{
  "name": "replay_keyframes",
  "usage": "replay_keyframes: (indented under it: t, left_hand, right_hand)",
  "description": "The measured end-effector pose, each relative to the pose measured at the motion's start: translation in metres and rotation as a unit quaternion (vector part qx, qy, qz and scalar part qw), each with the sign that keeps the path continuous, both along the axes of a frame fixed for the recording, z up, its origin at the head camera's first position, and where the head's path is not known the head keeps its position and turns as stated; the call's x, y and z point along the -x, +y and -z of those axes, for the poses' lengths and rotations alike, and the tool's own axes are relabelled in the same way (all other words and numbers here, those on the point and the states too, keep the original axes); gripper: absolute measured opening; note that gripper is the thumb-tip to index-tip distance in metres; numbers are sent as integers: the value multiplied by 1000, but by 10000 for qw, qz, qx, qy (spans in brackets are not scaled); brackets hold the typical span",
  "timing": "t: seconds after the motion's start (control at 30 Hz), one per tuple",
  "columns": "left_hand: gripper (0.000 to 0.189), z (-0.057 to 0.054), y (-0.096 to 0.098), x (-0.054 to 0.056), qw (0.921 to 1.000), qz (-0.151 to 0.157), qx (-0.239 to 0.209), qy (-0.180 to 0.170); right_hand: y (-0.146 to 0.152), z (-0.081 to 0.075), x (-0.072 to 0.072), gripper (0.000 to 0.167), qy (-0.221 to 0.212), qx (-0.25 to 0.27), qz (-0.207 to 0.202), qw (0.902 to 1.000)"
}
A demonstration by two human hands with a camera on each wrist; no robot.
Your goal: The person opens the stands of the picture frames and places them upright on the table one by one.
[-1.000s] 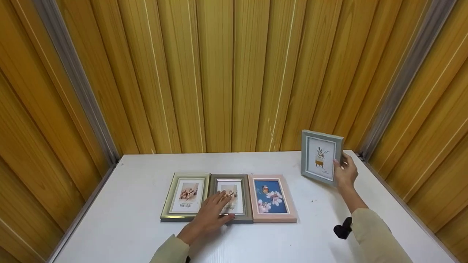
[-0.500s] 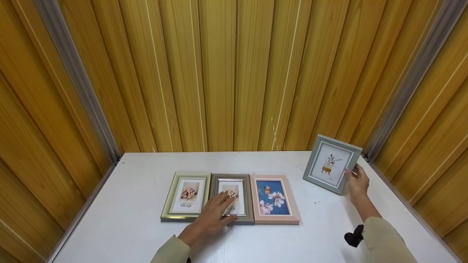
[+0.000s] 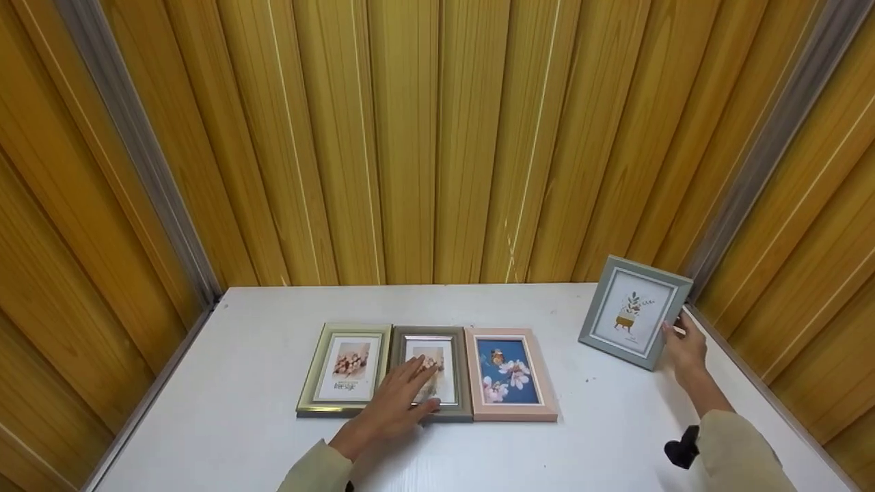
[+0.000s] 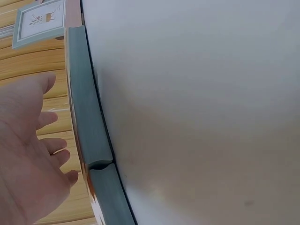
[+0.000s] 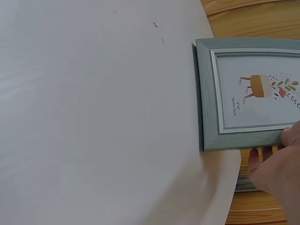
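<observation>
Three picture frames lie flat side by side on the white table in the head view. They are a gold-green picture frame (image 3: 348, 369), a grey-brown picture frame (image 3: 466, 376) and a pink picture frame (image 3: 513, 372) with blossoms on blue. Over the lower part of the middle one rests my left hand (image 3: 389, 404), fingers extended. My right hand (image 3: 685, 347) grips the right edge of a grey-green picture frame (image 3: 632, 313), thumb in front and fingers behind. That frame stands tilted at the table's back right, its plant-pot picture towards me.
The white table (image 3: 266, 444) ends at a yellow wood-look panel wall (image 3: 403, 137) behind, with similar panels on both sides. Grey metal posts (image 3: 147, 157) stand at the corners. A black strap piece (image 3: 682, 447) hangs at the right cuff.
My right hand has carried the grey-green picture frame to the right and slightly towards me, turning it to lean more. The left hand stays on the middle frame.
</observation>
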State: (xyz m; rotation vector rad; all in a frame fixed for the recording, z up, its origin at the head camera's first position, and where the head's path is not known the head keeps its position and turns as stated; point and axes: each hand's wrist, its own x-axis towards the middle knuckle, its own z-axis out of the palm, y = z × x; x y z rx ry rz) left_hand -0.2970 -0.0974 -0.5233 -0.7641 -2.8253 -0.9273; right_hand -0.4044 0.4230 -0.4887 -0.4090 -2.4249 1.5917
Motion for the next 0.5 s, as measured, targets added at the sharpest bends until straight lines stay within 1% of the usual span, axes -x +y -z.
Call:
replay_keyframes:
  t: [0.23,0.37,0.43,0.5]
  left_hand:
    - [60,-1,3,-1,9999,60,35,88]
    - [60,-1,4,-1,9999,4,94,60]
    - [60,0,5,-1,9999,-11,111,44]
    - [59,0,5,-2,9999,-9,101,7]
  right_hand:
    - [1,-2,0,61,-31,-407,73,9991]
    - [0,-4,-4,65,-56,-307,148,9994]
    - [1,-8,-8,69,-186,-223,289,9992]
    - [2,-15,-15,70,-331,-150,463,9983]
